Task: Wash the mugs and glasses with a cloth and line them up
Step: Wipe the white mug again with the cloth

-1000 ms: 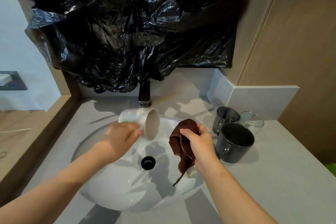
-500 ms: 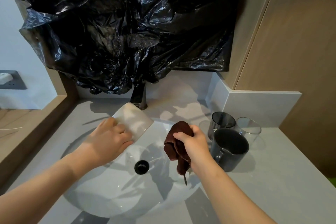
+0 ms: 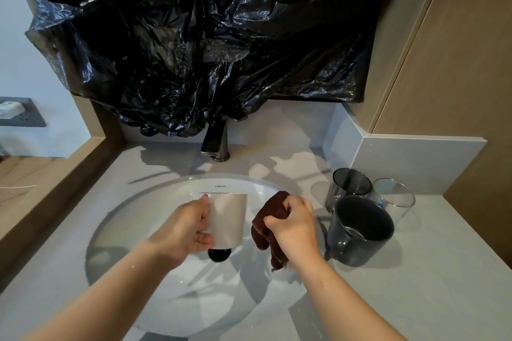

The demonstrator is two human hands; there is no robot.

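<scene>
We note a white mug (image 3: 228,220) held over the sink (image 3: 133,230), just above the dark drain (image 3: 219,255). It is plain, matte and a little blurred. Its side faces us, so we cannot see its mouth.

Left hand (image 3: 182,230): grip closed round the mug's left side. Right hand (image 3: 293,227): grip bunched on a brown cloth (image 3: 270,214), just right of the mug, with the loose end hanging into the basin.

The tabletop (image 3: 429,293) is pale grey stone. To the right of the sink stands a dark mug (image 3: 360,232), with a smoky glass (image 3: 349,185) and a clear glass (image 3: 394,198) close behind it. A dark tap (image 3: 214,138) rises behind the basin, and crumpled black plastic (image 3: 207,36) hangs over the wall above it. There are wood panels (image 3: 457,63) on the right and a socket (image 3: 19,112) on the left wall.
</scene>
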